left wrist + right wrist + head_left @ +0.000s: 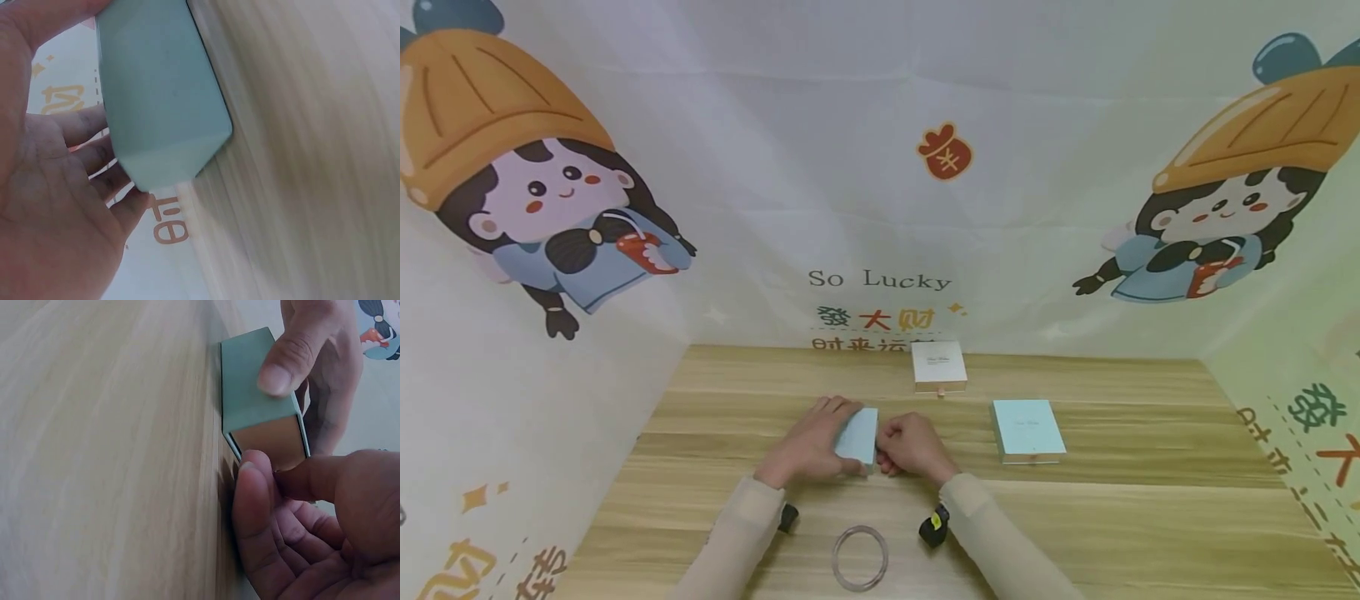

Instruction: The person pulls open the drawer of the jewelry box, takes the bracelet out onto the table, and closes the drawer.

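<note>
In the head view, a light blue drawer box (859,437) lies on the table between both hands. The left hand (812,442) holds it across its width, thumb on the near side and fingers at the far side. The box's blue wall (162,87) fills the upper part of the left wrist view. At its right end, the right hand (914,446) pinches with thumb and index finger at the brown drawer front (269,440). The small pull tab there is mostly hidden by the fingertips. The drawer looks closed in its sleeve.
A second light blue box (1028,429) lies to the right, and a white drawer box (938,365) stands near the back wall. A bangle-like clear ring (837,563) lies close to the front, between the forearms. Printed cloth (880,208) surrounds the wooden table (1135,517).
</note>
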`<state>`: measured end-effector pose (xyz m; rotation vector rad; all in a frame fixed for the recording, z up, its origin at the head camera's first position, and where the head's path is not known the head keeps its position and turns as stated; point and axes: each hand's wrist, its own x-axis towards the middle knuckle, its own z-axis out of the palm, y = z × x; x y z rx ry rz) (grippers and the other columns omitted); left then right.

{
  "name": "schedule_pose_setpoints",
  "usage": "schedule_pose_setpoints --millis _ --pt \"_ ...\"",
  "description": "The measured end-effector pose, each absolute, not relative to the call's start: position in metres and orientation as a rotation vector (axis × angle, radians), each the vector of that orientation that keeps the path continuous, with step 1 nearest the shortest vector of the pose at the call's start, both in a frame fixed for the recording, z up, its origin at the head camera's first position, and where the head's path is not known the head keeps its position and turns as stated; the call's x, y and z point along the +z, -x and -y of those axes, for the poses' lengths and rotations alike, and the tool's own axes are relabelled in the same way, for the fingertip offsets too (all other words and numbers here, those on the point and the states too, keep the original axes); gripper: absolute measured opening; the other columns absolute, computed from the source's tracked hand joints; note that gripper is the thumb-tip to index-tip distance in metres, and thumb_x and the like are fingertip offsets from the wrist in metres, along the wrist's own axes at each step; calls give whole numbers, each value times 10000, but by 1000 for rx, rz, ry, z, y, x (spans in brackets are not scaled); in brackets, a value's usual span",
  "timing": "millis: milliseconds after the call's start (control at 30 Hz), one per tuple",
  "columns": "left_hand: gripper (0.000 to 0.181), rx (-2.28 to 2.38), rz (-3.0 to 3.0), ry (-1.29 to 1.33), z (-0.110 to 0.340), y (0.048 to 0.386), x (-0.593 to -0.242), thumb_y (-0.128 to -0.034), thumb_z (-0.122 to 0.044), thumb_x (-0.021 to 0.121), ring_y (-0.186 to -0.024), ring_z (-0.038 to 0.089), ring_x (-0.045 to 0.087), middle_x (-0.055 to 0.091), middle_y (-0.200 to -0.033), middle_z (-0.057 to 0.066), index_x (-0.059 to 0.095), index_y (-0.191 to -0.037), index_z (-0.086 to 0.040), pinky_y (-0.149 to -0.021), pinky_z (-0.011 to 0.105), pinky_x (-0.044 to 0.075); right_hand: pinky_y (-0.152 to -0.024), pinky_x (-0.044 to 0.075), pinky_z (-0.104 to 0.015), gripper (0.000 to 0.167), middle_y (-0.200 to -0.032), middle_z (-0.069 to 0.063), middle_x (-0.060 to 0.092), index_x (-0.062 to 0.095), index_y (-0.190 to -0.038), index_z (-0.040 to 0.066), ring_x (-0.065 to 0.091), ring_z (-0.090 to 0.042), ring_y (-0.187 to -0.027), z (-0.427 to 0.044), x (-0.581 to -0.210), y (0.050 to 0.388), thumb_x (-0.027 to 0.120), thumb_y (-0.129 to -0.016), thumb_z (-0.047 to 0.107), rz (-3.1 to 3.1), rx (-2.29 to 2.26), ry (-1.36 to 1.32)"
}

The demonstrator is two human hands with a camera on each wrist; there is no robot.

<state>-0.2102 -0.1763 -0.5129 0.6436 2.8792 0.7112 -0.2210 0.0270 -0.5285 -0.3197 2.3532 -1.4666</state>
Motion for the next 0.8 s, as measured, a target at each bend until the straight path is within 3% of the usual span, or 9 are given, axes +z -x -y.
schedule_pose_setpoints --millis 133,333,500,667,800 --pt "1015 730 -2854 -658 179 210 -512 -730 -456 911 -1413 316 443 478 -1548 114 436 -1546 -86 -1124 508 446 -534 590 -255 219 -685 -38 702 702 -858 1 641 -73 -529 -34 -530 224 578 -1003 109 -2322 -1434 365" --pt "1127 810 -2861 -624 188 209 -515 -685 -501 926 -1553 381 250 325 -1655 169 374 -1586 -110 -1204 585 340 -565 569 -252 181 -799 -63 718 699 -1012 40 654 -104 -626 -45 -525 229 645 -1006 212 -2358 -1374 460" --pt "1132 953 -2890 -467 196 202 -517 -718 -545 893 -1475 401 366 318 -1627 211 342 -1598 -91 -1154 589 405 -705 547 -271 316 -1010 -79 728 669 -1192 62 652 -141 -823 -51 -520 234 710 -967 281 -2454 -1338 556" --pt "1006 1147 -2881 -285 199 193 -520 -795 -462 868 -1417 386 421 397 -1545 192 372 -1573 -60 -1160 599 392 -964 552 -426 537 -1299 -110 659 578 -1382 122 633 -248 -1144 -54 -515 240 758 -931 351 -2461 -1293 600" --pt "929 1301 -2843 -137 198 184 -522 -806 -389 874 -1358 385 497 469 -1477 197 418 -1532 -32 -1134 569 438 -1084 491 -504 682 -1410 -118 615 525 -1464 142 590 -304 -1279 -54 -515 245 795 -890 392 -2441 -1254 660"
